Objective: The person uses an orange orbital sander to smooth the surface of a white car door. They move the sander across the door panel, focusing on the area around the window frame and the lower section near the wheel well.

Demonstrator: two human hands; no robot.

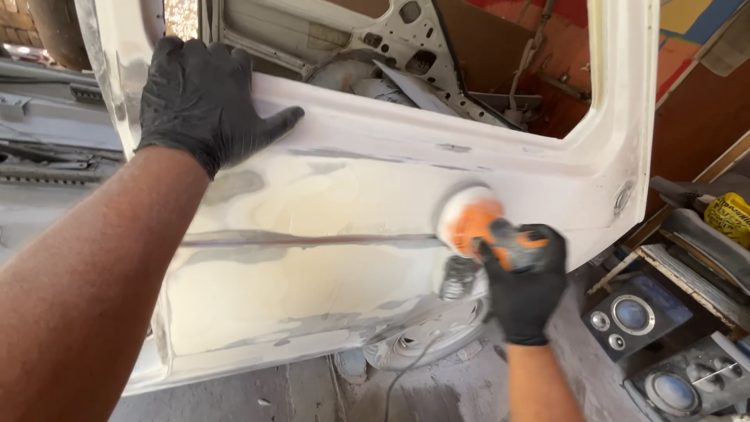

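workshop floor (312, 395) carries an upright white car door (351, 203), patched grey with filler. left hand (203, 98) lies flat, released, on its upper edge. right hand (525, 281) grasps an orange sander (469, 220) against the panel.

A: Floor (328, 391): grey concrete, dusty, pale powder near the middle.

B: Right side?

A: Dark speaker boxes (637, 316) with round cones, stacked low. Above them a cluttered shelf (703, 262) and a yellow bag (730, 215).

B: Walls, light?

A: Red and brown wall (695, 117) behind. Hard daylight. Grey metal panels (47, 133) at left.
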